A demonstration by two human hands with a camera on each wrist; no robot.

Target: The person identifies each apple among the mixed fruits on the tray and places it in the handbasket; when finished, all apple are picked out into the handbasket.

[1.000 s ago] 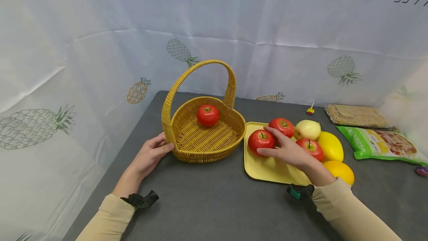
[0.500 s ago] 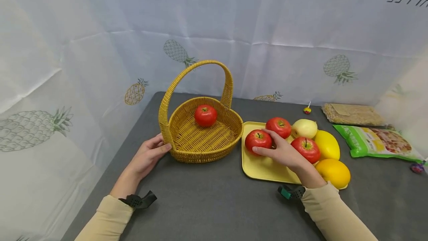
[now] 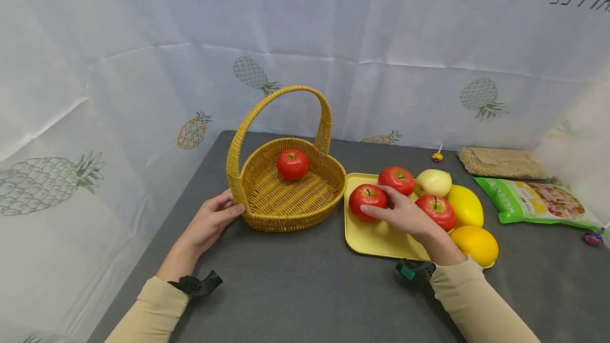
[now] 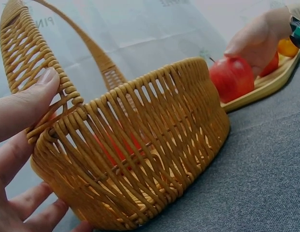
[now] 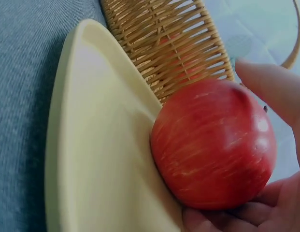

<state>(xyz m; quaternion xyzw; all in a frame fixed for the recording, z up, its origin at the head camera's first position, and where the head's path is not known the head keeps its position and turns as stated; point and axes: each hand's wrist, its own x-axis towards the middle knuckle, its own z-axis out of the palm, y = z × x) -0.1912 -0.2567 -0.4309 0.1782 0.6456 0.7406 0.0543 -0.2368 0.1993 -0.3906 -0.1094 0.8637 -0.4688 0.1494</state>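
From the head view, the right hand (image 3: 405, 216) curls its fingers around a red apple (image 3: 366, 198) on the yellow tray (image 3: 376, 240), hiding part of the fruit; the left hand (image 3: 209, 221) rests with straight fingers against the wicker basket (image 3: 286, 195), where a tomato (image 3: 293, 164) lies. Open grey table (image 3: 305, 285) stays free in front of both. In the left wrist view, the basket wall (image 4: 140, 154) fills the frame and the tomato shows only through the weave. In the right wrist view, the apple (image 5: 212, 145) sits near the tray edge (image 5: 92, 145), just beside the basket; the fingers are cut off.
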